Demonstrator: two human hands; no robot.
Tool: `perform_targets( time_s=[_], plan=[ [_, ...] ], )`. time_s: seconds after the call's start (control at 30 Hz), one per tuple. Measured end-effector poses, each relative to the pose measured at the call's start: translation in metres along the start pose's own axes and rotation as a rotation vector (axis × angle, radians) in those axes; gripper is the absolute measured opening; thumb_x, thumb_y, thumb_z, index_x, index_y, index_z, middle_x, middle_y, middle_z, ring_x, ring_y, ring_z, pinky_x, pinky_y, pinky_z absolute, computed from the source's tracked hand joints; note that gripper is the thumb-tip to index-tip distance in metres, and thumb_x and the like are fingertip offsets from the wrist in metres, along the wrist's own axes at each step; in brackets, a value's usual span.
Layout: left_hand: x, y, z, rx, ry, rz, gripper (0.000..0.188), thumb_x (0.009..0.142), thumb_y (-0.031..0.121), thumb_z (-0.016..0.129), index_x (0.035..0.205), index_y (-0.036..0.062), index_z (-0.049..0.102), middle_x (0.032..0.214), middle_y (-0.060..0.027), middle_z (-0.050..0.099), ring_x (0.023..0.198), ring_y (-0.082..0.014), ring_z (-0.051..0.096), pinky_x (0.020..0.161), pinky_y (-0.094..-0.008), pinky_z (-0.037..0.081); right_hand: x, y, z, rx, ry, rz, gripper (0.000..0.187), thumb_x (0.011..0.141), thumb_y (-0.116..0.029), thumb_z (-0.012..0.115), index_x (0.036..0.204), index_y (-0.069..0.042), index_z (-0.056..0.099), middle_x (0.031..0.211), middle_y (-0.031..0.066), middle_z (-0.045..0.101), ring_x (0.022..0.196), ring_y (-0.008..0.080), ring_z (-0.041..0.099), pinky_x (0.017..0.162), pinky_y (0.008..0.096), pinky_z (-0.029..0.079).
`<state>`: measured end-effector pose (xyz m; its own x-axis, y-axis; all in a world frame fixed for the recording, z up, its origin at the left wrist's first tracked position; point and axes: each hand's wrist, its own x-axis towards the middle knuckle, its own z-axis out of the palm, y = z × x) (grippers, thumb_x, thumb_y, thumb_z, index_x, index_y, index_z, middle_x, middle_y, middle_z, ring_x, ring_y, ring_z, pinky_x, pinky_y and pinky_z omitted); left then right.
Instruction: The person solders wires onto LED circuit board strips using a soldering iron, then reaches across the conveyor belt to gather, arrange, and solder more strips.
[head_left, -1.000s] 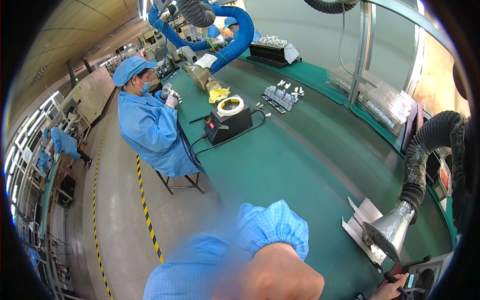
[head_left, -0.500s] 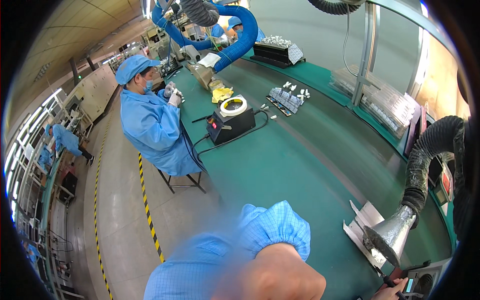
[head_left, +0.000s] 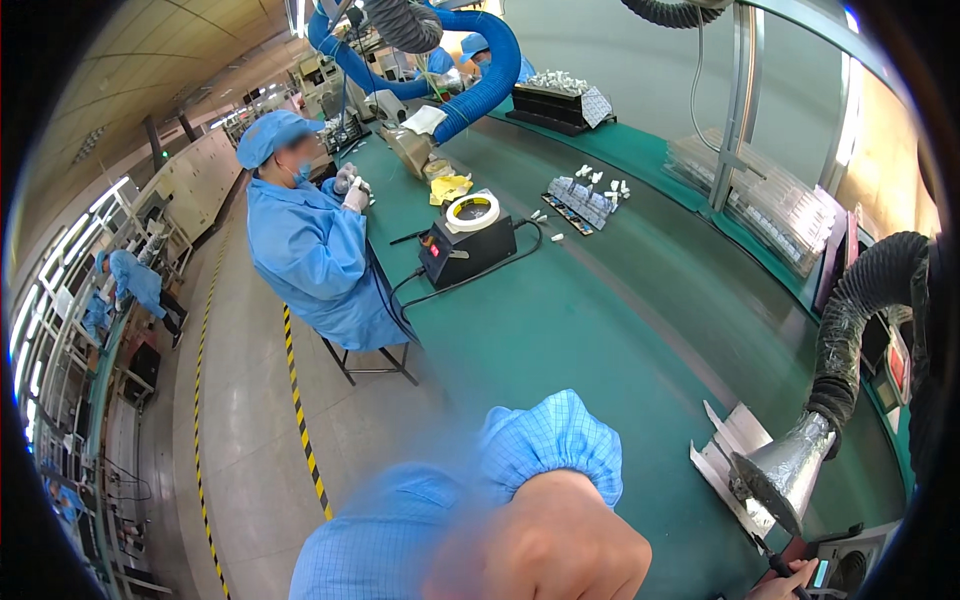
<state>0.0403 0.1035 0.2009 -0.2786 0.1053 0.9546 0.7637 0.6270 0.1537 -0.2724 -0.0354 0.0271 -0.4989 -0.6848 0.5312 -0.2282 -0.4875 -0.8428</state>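
My left hand is close at the lower middle, knuckles up and fingers curled. Its fingertips are out of sight, and so is anything in them. A light blue checked sleeve with a gathered cuff covers that wrist. At the lower right edge, partly cut off, my right hand grips the black handle of what looks like a soldering iron. The iron's thin tip points up and left, by the lower end of a whitish bent metal sheet. A grey box with a small lit display stands beside this hand.
A silver foil-wrapped funnel on a dark hose hangs over the metal sheet. Farther up the green bench are a black box with a white ring, its cable, and a tray of parts. A blue-clad co-worker sits at the left edge.
My left hand has risen slightly, showing more of its back. The whole view has shifted a little. My right hand keeps its grip at the same spot.
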Motion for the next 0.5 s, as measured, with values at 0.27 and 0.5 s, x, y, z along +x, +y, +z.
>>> perform_targets(
  time_s=[0.27, 0.5],
  plan=[
    [-0.0067, 0.0091, -0.0052, 0.01, -0.07, -0.06, 0.045, 0.092, 0.025, 0.052, 0.051, 0.0125, 0.037, 0.052, -0.0018, 0.039, 0.045, -0.0182, 0.043, 0.043, -0.0333, 0.028, 0.0008, 0.0001, -0.0007, 0.0, 0.002, 0.021, 0.039, 0.094, -0.02, 0.061, 0.061, 0.001, 0.056, 0.059, 0.0064, 0.053, 0.056, 0.018, 0.048, 0.055, 0.0313, 0.042],
    [-0.0024, 0.0072, -0.0065, 0.022, -0.035, -0.034, 0.045, 0.092, 0.025, 0.052, 0.051, 0.0126, 0.036, 0.051, -0.0016, 0.039, 0.044, -0.0184, 0.043, 0.042, -0.0333, 0.027, 0.0017, 0.0034, -0.0062, -0.049, -0.003, 0.017, 0.041, 0.095, -0.023, 0.06, 0.061, 0.0, 0.056, 0.059, 0.0066, 0.053, 0.057, 0.0186, 0.048, 0.056, 0.0326, 0.042]
  ],
)
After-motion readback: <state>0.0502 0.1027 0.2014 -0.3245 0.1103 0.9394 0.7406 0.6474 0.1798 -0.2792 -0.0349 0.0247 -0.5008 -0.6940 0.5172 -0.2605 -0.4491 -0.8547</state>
